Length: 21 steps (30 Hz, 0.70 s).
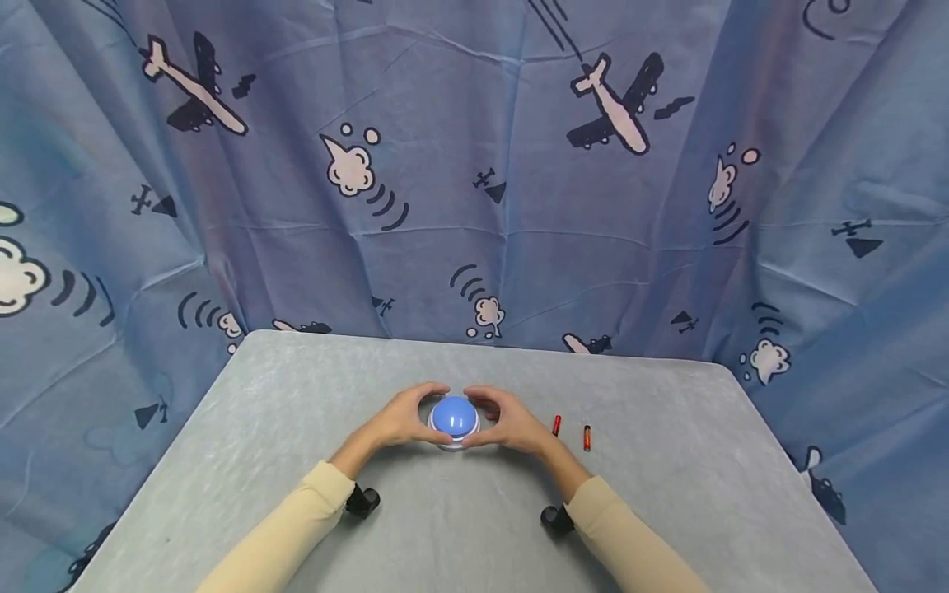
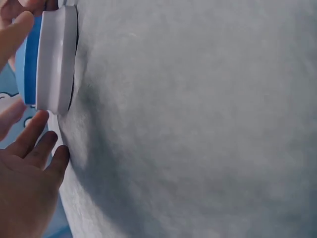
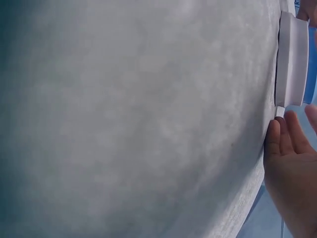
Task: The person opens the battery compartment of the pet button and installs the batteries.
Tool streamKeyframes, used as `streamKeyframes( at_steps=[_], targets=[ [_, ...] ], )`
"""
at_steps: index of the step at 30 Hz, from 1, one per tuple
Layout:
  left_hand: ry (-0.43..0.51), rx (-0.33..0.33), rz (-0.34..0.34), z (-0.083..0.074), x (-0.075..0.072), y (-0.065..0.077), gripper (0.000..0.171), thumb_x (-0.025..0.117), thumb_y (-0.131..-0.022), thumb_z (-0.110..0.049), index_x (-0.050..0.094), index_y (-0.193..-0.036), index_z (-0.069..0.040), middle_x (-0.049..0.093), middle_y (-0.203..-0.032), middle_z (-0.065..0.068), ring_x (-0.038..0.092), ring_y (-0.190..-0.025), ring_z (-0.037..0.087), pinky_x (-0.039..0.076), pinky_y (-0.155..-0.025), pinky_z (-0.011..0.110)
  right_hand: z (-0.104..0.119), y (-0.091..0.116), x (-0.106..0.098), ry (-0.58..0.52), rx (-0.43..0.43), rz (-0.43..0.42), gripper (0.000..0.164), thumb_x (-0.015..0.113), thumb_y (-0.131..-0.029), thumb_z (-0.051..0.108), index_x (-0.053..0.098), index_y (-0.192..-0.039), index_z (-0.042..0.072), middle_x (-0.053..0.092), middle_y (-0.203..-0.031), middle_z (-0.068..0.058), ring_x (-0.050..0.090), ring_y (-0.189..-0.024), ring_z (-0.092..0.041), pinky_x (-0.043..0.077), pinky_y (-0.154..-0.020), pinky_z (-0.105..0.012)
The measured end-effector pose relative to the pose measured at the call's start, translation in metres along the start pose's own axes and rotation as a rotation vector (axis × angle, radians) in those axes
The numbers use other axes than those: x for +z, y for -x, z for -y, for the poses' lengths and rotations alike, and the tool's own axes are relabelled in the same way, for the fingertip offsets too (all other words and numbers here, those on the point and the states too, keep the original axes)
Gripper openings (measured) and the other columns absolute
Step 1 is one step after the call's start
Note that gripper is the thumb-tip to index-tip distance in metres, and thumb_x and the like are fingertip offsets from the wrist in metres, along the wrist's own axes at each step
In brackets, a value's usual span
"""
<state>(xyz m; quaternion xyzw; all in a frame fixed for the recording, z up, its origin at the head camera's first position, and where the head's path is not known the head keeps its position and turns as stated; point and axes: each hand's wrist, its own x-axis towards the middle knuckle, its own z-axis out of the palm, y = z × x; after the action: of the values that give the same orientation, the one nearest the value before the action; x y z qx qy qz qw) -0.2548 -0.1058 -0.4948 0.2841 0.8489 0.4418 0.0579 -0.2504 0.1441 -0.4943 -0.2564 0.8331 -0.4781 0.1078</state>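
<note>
A push button with a blue dome (image 1: 454, 416) and a white round base (image 2: 55, 62) sits on the table. My left hand (image 1: 402, 418) curves about its left side, the thumb at the near rim and the fingers toward the far side. From the right, my right hand (image 1: 511, 422) mirrors this, its thumb also close to the near rim. In the left wrist view, the left fingertips (image 2: 42, 119) are right beside the base. The right wrist view shows the right fingers (image 3: 292, 131) extended, with a small gap to the base. Palms stand apart from the button.
Two small red cylinders that look like batteries, one farther back (image 1: 557, 424) and one nearer (image 1: 587, 438), lie right of the right hand. The grey-white table (image 1: 296, 395) ends at a blue curtain (image 1: 445, 165) printed with planes. A black device (image 1: 362, 501) is on each wrist.
</note>
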Motion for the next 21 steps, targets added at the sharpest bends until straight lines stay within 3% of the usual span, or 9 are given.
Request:
streamKeyframes(
  at_steps=[8,13,21],
  targets=[
    [-0.035,-0.028,0.017,-0.0059,0.0050,-0.0056,0.070,0.092,-0.075,-0.019,0.060,-0.132,0.006,0.062,-0.128,0.018,0.057,-0.121,0.033,0.043,-0.104,0.047,-0.0003,-0.0014,-0.0016,0.006,-0.005,-0.004,0.063,0.090,-0.079,0.015,0.063,-0.134,0.001,0.064,-0.131,-0.010,0.058,-0.121,-0.028,0.048,-0.098,-0.048],
    [0.062,-0.016,0.011,-0.0057,0.0055,-0.0035,0.068,0.090,-0.077,-0.015,0.058,-0.133,0.007,0.061,-0.130,0.019,0.059,-0.120,0.032,0.047,-0.102,0.042,-0.0013,-0.0012,-0.0007,-0.020,-0.003,-0.016,0.062,0.089,-0.080,0.015,0.063,-0.134,0.002,0.064,-0.131,-0.010,0.059,-0.121,-0.028,0.049,-0.098,-0.048],
    [0.197,0.004,-0.018,-0.0098,0.0061,-0.0003,0.066,0.090,-0.078,-0.011,0.059,-0.133,0.006,0.061,-0.130,0.018,0.060,-0.120,0.035,0.048,-0.100,0.040,0.0029,0.0078,-0.0026,-0.154,-0.034,-0.022,0.062,0.087,-0.082,0.007,0.060,-0.138,0.001,0.061,-0.135,-0.012,0.057,-0.124,-0.030,0.048,-0.100,-0.046]
  ],
)
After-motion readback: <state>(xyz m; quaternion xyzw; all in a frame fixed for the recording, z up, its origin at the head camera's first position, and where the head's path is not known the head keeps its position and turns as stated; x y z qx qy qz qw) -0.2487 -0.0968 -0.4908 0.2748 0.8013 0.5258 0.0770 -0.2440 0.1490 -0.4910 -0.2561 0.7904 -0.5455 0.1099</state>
